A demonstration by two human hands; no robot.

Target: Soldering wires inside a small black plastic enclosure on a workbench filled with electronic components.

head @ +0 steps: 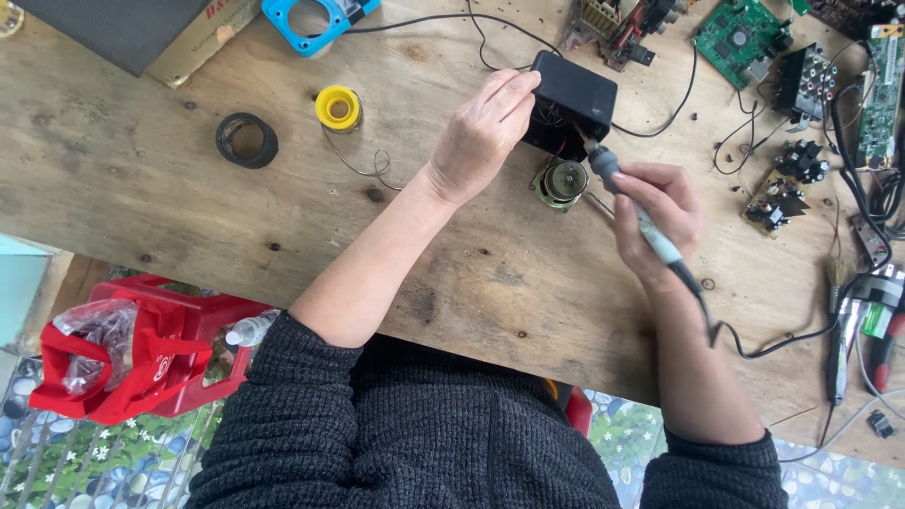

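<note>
The left hand (481, 137) rests on the near side of a black plastic box (572, 102) on the wooden table (189, 207), its grip closed on the box's edge with fingertips at the top corner. The right hand (660, 215) has its grip pinched around a soldering iron (630, 200), whose tip points into the box's open side, just beside the left grip. A small round speaker (562, 182) lies between both grips. A yellow solder spool (338, 107) sits well left of the left grip.

We see a worn wooden table (141, 188) in daylight; below its near edge lies a pebble-and-flower patterned floor (94, 462).
</note>
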